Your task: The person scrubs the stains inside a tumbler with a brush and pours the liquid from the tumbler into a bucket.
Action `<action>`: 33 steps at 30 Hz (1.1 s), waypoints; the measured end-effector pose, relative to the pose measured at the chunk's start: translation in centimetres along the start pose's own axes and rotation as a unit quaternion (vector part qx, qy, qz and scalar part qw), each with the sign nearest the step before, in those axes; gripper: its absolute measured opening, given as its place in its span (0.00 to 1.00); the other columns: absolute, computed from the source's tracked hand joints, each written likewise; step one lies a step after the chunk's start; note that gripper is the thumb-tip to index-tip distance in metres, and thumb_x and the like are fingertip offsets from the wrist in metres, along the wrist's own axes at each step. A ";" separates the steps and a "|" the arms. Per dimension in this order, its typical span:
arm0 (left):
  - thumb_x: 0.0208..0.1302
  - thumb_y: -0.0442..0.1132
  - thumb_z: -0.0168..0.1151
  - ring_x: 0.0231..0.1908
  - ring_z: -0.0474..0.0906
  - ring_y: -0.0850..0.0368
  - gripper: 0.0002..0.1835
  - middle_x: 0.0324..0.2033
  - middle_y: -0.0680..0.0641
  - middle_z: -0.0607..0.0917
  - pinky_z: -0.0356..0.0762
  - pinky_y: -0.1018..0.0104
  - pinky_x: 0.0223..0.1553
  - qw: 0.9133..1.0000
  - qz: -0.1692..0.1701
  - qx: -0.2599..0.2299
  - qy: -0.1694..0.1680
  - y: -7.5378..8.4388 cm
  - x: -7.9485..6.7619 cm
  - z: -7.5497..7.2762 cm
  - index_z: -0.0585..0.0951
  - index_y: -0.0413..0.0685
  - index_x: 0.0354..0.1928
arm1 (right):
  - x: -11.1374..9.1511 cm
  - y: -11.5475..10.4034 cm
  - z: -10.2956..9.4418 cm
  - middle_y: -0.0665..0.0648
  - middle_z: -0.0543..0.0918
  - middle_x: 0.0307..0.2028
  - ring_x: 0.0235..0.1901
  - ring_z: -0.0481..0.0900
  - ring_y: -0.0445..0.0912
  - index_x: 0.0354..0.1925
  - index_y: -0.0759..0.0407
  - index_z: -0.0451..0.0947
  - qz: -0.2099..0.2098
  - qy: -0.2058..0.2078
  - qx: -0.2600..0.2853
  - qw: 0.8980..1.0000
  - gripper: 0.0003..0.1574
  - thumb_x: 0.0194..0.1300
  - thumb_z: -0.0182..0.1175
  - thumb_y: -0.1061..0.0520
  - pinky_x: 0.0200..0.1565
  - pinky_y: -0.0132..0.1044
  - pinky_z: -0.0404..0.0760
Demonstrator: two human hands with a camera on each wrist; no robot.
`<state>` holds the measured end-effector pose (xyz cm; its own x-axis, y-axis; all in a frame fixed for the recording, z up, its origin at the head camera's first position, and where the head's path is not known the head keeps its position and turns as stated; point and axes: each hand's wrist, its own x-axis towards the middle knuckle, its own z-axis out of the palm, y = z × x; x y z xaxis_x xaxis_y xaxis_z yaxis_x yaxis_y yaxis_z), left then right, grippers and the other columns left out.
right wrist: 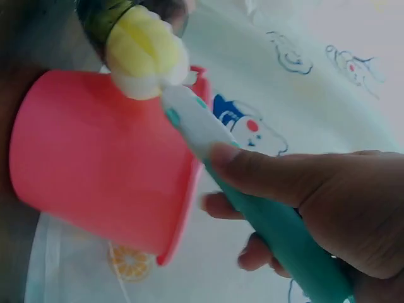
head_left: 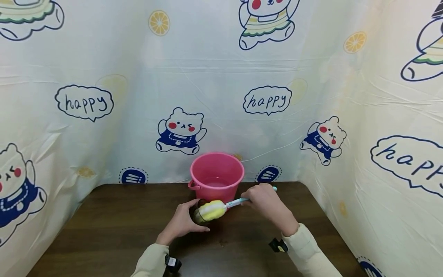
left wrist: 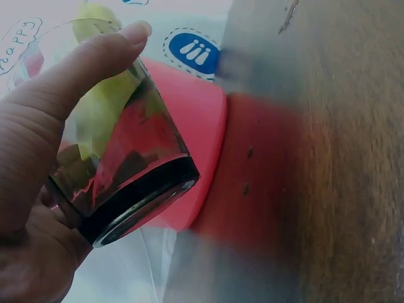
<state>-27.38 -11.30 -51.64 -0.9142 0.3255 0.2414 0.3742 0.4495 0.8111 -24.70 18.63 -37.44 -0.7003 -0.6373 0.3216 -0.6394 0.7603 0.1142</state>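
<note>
My left hand [head_left: 183, 220] grips a dark transparent glass [left wrist: 136, 170], tilted with its mouth toward the right hand. A sponge bottle brush [head_left: 212, 211] with a yellow and white head sits partly inside the glass's mouth. My right hand [head_left: 265, 201] holds the brush by its white and teal handle [right wrist: 265, 227], thumb laid along it and fingers curled beneath. In the right wrist view, part of the sponge head [right wrist: 146, 53] shows outside the rim. Both hands are above the table, just in front of a pink bucket [head_left: 217, 173].
The pink bucket, with a side handle lug [head_left: 194, 186], stands at the back of the dark wooden table [head_left: 114, 231]. A white printed curtain [head_left: 221, 77] hangs behind and along both sides. Small wet spots [head_left: 222, 243] mark the tabletop in front of the hands.
</note>
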 end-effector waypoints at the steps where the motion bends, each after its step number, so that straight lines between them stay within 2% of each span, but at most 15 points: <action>1: 0.36 0.50 0.88 0.57 0.77 0.48 0.53 0.61 0.47 0.81 0.79 0.44 0.57 1.000 0.000 0.002 0.000 0.0 0.0 0.0 0.74 0.45 0.69 | 0.0 0.0 -0.2 0.40 0.81 0.18 0.17 0.64 0.35 0.28 0.44 0.88 -0.005 -0.006 0.003 1.000 0.07 0.57 0.76 0.48 0.22 0.26 0.65; 4: 0.35 0.50 0.89 0.59 0.77 0.47 0.53 0.61 0.45 0.81 0.79 0.44 0.57 1.000 0.002 0.003 -0.003 0.0 0.0 0.0 0.74 0.44 0.68 | -0.1 0.0 -0.6 0.39 0.81 0.18 0.17 0.64 0.34 0.29 0.43 0.89 -0.015 -0.018 0.026 0.999 0.05 0.58 0.76 0.48 0.21 0.26 0.66; 7: 0.36 0.50 0.89 0.57 0.77 0.49 0.53 0.60 0.47 0.81 0.80 0.48 0.55 1.000 0.006 0.001 -0.008 -0.1 0.0 0.1 0.75 0.46 0.68 | 0.0 0.0 -0.7 0.39 0.81 0.19 0.17 0.64 0.35 0.31 0.43 0.90 -0.011 -0.012 0.048 0.999 0.04 0.58 0.76 0.48 0.21 0.26 0.66; 11: 0.36 0.50 0.88 0.53 0.79 0.53 0.51 0.57 0.51 0.83 0.81 0.52 0.53 1.000 0.003 0.002 -0.007 -0.1 0.0 0.3 0.75 0.49 0.68 | 0.3 0.0 -0.5 0.38 0.77 0.17 0.17 0.62 0.36 0.28 0.42 0.87 0.002 0.008 0.030 1.000 0.06 0.59 0.75 0.47 0.20 0.27 0.62; 15: 0.37 0.50 0.88 0.58 0.78 0.49 0.53 0.61 0.48 0.81 0.80 0.47 0.56 1.000 -0.005 0.008 0.000 -0.2 -0.1 0.3 0.74 0.46 0.69 | 0.4 -0.1 -0.4 0.38 0.73 0.14 0.16 0.61 0.36 0.24 0.42 0.84 0.010 -0.003 0.002 1.000 0.11 0.59 0.75 0.47 0.20 0.28 0.59; 19: 0.36 0.49 0.89 0.62 0.75 0.43 0.54 0.64 0.43 0.79 0.77 0.40 0.58 1.000 -0.005 0.007 -0.001 -0.2 -0.3 0.1 0.74 0.42 0.69 | 0.2 -0.2 -0.5 0.38 0.78 0.17 0.17 0.63 0.36 0.27 0.43 0.89 0.002 -0.030 0.020 0.999 0.06 0.57 0.76 0.47 0.19 0.28 0.62; 23: 0.36 0.49 0.89 0.59 0.77 0.46 0.54 0.62 0.45 0.80 0.79 0.44 0.56 1.000 0.001 0.002 -0.005 -0.5 -0.3 0.2 0.74 0.43 0.69 | 0.2 -0.1 -0.3 0.38 0.79 0.19 0.17 0.63 0.35 0.30 0.43 0.89 -0.006 -0.028 0.053 0.998 0.05 0.59 0.75 0.47 0.19 0.27 0.63; 26: 0.36 0.49 0.89 0.56 0.78 0.50 0.54 0.60 0.48 0.81 0.79 0.47 0.55 1.000 -0.002 -0.004 -0.005 -0.6 -0.3 0.1 0.73 0.44 0.69 | 0.3 -0.1 -0.1 0.37 0.72 0.15 0.16 0.60 0.35 0.26 0.42 0.86 0.007 -0.011 0.050 0.999 0.09 0.61 0.74 0.46 0.19 0.28 0.59; 29: 0.37 0.49 0.88 0.57 0.78 0.50 0.54 0.60 0.47 0.81 0.79 0.46 0.56 1.000 -0.004 -0.004 -0.003 -0.4 -0.3 -0.1 0.73 0.43 0.70 | 0.4 -0.2 -0.1 0.37 0.68 0.13 0.16 0.58 0.36 0.23 0.41 0.83 0.027 -0.009 0.031 0.999 0.13 0.61 0.73 0.45 0.19 0.29 0.56; 33: 0.36 0.49 0.89 0.60 0.76 0.44 0.55 0.62 0.43 0.80 0.78 0.42 0.58 1.000 0.000 0.008 0.008 -0.3 -0.3 -0.2 0.73 0.41 0.69 | 0.1 -0.4 -0.4 0.38 0.75 0.16 0.16 0.61 0.36 0.25 0.42 0.86 0.021 -0.030 0.036 0.999 0.10 0.60 0.74 0.45 0.19 0.29 0.61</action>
<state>-27.22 -11.69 -51.85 -0.9164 0.3125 0.2502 0.3768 0.4620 0.8028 -24.43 18.28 -37.11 -0.7438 -0.6125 0.2674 -0.6281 0.7774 0.0334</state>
